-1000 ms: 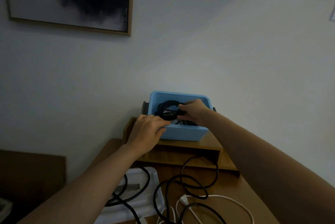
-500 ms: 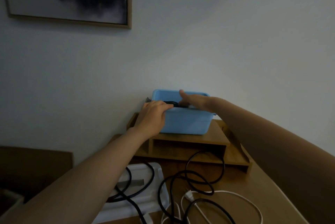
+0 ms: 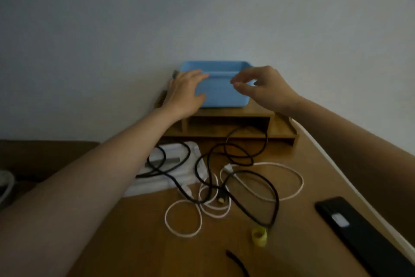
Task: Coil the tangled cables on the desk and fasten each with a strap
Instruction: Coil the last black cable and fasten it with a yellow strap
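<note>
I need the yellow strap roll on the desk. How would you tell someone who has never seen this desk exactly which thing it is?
Start at the wooden desk and find the tangle of black and white cables in its middle. Follow the big black cable loop to its nearest end, toward you. The small yellow roll sits right there, the only yellow thing on the desk, left of the long black keyboard.

Ahead of both hands, the blue bin (image 3: 221, 90) on the wooden riser (image 3: 226, 117) blocks the way forward. Below the hands, tangled black cable (image 3: 247, 178) and white cable (image 3: 280, 183) cover the desk (image 3: 139, 243); bare wood lies nearer, beneath the left forearm.
</note>
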### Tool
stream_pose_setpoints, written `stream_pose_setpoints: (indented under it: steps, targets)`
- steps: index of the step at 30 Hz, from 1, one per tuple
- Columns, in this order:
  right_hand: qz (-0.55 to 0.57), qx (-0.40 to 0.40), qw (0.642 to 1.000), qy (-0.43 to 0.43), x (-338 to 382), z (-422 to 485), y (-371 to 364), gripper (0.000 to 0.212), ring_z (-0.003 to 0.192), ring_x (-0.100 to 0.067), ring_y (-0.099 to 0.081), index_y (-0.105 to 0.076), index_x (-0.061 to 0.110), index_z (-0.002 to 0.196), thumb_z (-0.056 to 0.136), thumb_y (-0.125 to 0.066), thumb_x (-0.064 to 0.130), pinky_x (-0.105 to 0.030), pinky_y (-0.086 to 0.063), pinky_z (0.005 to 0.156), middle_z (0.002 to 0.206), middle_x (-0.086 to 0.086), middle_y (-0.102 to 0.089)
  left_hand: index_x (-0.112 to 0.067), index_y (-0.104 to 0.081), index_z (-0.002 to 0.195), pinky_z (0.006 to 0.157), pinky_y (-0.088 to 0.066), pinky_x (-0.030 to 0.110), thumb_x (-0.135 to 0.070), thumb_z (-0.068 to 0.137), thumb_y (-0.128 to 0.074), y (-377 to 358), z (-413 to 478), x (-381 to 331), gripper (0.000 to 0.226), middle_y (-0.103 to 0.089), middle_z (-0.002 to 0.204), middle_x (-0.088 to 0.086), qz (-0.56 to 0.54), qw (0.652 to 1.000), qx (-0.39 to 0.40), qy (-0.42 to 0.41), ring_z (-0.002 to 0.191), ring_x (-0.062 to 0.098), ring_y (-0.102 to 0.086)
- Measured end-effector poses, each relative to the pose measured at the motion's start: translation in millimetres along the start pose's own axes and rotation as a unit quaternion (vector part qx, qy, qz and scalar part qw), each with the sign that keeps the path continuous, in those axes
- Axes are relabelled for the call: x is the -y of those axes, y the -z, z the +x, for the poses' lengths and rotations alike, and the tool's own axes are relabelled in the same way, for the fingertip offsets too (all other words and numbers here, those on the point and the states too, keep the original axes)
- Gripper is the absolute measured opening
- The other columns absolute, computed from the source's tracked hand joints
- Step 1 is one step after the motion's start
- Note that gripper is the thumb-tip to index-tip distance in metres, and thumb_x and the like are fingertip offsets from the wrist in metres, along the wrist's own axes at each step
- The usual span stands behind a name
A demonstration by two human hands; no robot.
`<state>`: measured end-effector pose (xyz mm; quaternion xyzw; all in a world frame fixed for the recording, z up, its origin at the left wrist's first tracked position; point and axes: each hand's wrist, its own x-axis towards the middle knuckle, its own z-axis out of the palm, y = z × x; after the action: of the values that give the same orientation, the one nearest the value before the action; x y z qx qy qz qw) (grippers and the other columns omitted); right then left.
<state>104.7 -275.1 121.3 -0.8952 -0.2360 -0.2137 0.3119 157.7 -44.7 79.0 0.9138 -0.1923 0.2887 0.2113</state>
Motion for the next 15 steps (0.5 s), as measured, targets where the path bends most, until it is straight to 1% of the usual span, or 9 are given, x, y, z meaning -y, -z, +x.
stream_pose_setpoints:
  steps: [1,3,5,6,8,10,11,13,15]
  targets:
    - [0.010,0.006,1.000,0.003,2,-18,1,0.016,0.096,-0.006,-0.064,-0.076,0.017,0.108,0.097,-0.067,0.025,-0.004,-0.041,0.075,0.101,0.011,-0.072,-0.015,-0.065,0.133,0.110,-0.030,0.033,-0.019,0.086,-0.069,1,-11,-6,0.047,-0.057,0.144,0.011,-0.024,0.999,-0.018,-0.018,0.133,0.034,-0.048]
    - [0.020,0.014,1.000,0.009,2,-63,-2,0.012,0.089,-0.005,-0.065,-0.076,0.016,0.103,0.095,-0.070,0.020,-0.005,-0.044,0.075,0.092,0.015,-0.070,-0.013,-0.074,0.116,0.101,-0.034,0.026,-0.016,0.086,-0.070,0,-42,-20,0.030,-0.068,0.127,0.009,-0.058,0.997,-0.021,-0.051,0.119,0.031,-0.057]
    - [0.026,0.033,0.999,0.012,3,-101,-6,0.010,0.083,-0.008,-0.067,-0.077,0.013,0.101,0.093,-0.072,0.018,-0.014,-0.050,0.075,0.089,0.007,-0.073,-0.016,-0.077,0.108,0.095,-0.037,0.023,-0.014,0.089,-0.072,2,-70,-36,0.020,-0.072,0.117,0.003,-0.088,0.994,0.007,-0.067,0.111,0.023,-0.060]
    - [0.029,0.051,0.998,0.005,2,-120,-8,0.011,0.082,-0.008,-0.067,-0.076,0.013,0.101,0.092,-0.073,0.018,-0.017,-0.051,0.074,0.089,0.004,-0.073,-0.018,-0.078,0.107,0.095,-0.040,0.023,-0.015,0.091,-0.072,2,-86,-44,0.018,-0.072,0.115,0.000,-0.104,0.991,0.027,-0.074,0.109,0.018,-0.060]
    - [0.028,0.095,0.995,0.007,2,-153,-11,0.010,0.081,-0.007,-0.066,-0.074,0.017,0.101,0.092,-0.072,0.022,-0.017,-0.052,0.070,0.089,0.007,-0.072,-0.021,-0.078,0.104,0.093,-0.044,0.024,-0.017,0.092,-0.071,4,-115,-61,0.014,-0.072,0.112,-0.004,-0.136,0.985,0.053,-0.087,0.106,0.012,-0.060]
    - [0.021,0.146,0.989,0.005,-2,-184,-17,0.008,0.082,-0.004,-0.064,-0.070,0.025,0.099,0.091,-0.071,0.026,-0.016,-0.051,0.069,0.091,0.012,-0.068,-0.025,-0.077,0.104,0.088,-0.048,0.027,-0.020,0.093,-0.071,-1,-145,-75,0.014,-0.070,0.107,-0.008,-0.155,0.978,0.108,-0.091,0.104,0.010,-0.060]
    - [0.011,0.167,0.986,0.000,-6,-193,-20,0.011,0.084,-0.001,-0.063,-0.067,0.031,0.100,0.091,-0.071,0.026,-0.015,-0.051,0.069,0.092,0.015,-0.066,-0.027,-0.076,0.106,0.088,-0.048,0.029,-0.023,0.093,-0.070,-4,-155,-76,0.015,-0.069,0.107,-0.010,-0.155,0.974,0.138,-0.091,0.105,0.010,-0.059]
    - [0.005,0.199,0.979,-0.033,-15,-212,-27,0.021,0.087,0.002,-0.062,-0.063,0.035,0.106,0.090,-0.073,0.024,-0.013,-0.051,0.069,0.098,0.020,-0.061,-0.031,-0.073,0.111,0.090,-0.049,0.034,-0.027,0.093,-0.071,-14,-175,-76,0.019,-0.067,0.109,-0.014,-0.141,0.967,0.192,-0.085,0.106,0.009,-0.057]
    - [0.007,0.235,0.970,-0.065,-25,-224,-37,0.030,0.090,-0.001,-0.063,-0.063,0.032,0.118,0.091,-0.074,0.027,-0.017,-0.054,0.072,0.110,0.022,-0.058,-0.034,-0.072,0.114,0.091,-0.051,0.038,-0.029,0.092,-0.071,-24,-188,-67,0.022,-0.064,0.111,-0.015,-0.126,0.967,0.213,-0.057,0.108,0.008,-0.056]
